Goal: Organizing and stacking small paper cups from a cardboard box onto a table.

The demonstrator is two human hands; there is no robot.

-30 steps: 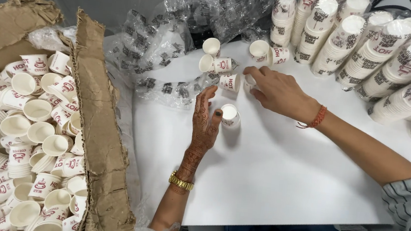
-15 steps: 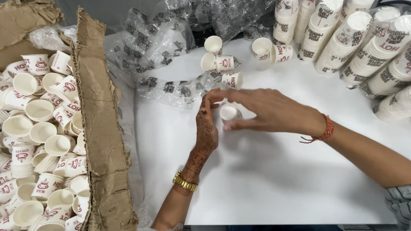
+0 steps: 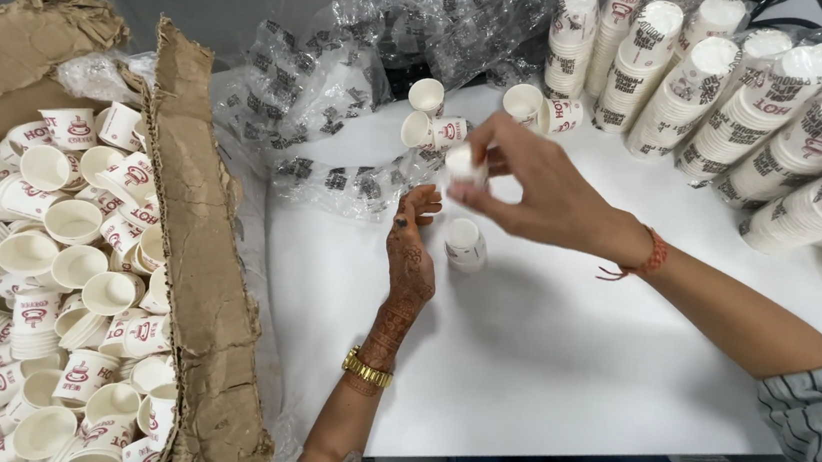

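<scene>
My left hand (image 3: pixel 411 253) rests edge-down on the white table (image 3: pixel 558 376), fingers loosely open, right beside a short upright stack of small paper cups (image 3: pixel 465 243). It holds nothing. My right hand (image 3: pixel 545 192) hovers just above and behind that stack. Its fingertips pinch a single white paper cup with a red print (image 3: pixel 462 164). Three loose cups (image 3: pixel 431 123) lie at the back of the table beyond both hands.
A torn cardboard box (image 3: pixel 196 271) at the left is full of loose paper cups (image 3: pixel 57 257). Crumpled printed plastic wrap (image 3: pixel 343 104) lies behind the hands. Long sleeves of stacked cups (image 3: pixel 745 102) lie across the back right of the table.
My right hand swung left from the loose cups at the back to over the stack, and now holds one cup above it. My left hand stayed beside the stack.
</scene>
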